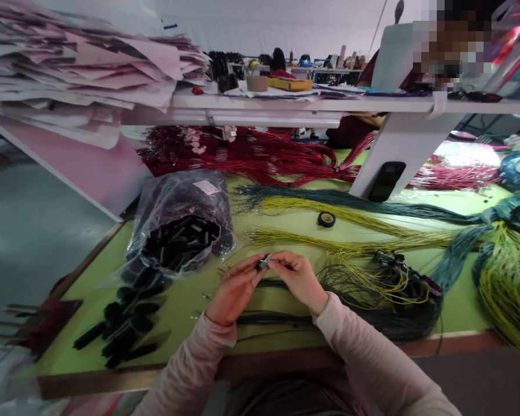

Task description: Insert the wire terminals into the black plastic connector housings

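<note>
My left hand and my right hand meet above the green table, both pinched on a small dark connector held between the fingertips. Dark wires lie on the table just under my wrists. A pile of finished harnesses with yellow and dark wires and black connectors sits right of my right hand. Loose black connector housings lie left of my left hand, spilling from a clear plastic bag.
Bundles of yellow, dark green and red wires lie across the table behind my hands. A black tape roll sits mid-table. A white shelf with stacked papers hangs overhead. Another person sits behind the shelf at the right.
</note>
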The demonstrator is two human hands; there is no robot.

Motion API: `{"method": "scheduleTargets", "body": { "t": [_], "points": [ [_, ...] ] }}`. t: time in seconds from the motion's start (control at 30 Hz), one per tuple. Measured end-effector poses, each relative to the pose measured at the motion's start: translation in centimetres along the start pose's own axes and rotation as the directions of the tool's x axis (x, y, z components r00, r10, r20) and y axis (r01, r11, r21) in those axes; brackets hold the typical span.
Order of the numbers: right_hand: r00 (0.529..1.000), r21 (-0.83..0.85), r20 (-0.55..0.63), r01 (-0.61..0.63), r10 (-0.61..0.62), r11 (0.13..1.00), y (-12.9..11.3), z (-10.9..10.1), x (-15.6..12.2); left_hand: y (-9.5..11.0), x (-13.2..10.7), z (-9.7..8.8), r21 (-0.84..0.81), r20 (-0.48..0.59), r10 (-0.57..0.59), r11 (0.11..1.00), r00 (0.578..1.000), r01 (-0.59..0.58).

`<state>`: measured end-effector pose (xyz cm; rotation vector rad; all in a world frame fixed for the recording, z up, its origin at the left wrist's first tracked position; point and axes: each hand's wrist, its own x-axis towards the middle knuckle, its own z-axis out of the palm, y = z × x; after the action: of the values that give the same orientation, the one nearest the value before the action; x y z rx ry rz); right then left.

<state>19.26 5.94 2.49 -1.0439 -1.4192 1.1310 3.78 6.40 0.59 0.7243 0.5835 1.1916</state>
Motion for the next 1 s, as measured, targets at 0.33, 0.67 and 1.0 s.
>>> {"method": "scheduleTargets", "body": {
  "t": [0.33,0.67,1.0],
  "points": [
    [0.995,-0.154,-0.057,0.069,-0.079,0.986,0.1,0.1,-0.6,-0.1,-0.3,0.2,0.086,-0.071,0.111,0.991,0.991,-0.105],
    [0.998,-0.300,-0.017,0.052,-0.059,0.952,-0.4,0.0,-1.2,0.4,-0.8,0.1,0.119,-0.076,0.015,0.993,0.997,-0.006],
    [0.993,-0.358,0.023,0.117,-0.116,0.926,-1.1,0.2,-1.1,0.5,-0.9,0.4,0.117,-0.064,0.033,0.993,0.997,-0.026]
  ]
}}
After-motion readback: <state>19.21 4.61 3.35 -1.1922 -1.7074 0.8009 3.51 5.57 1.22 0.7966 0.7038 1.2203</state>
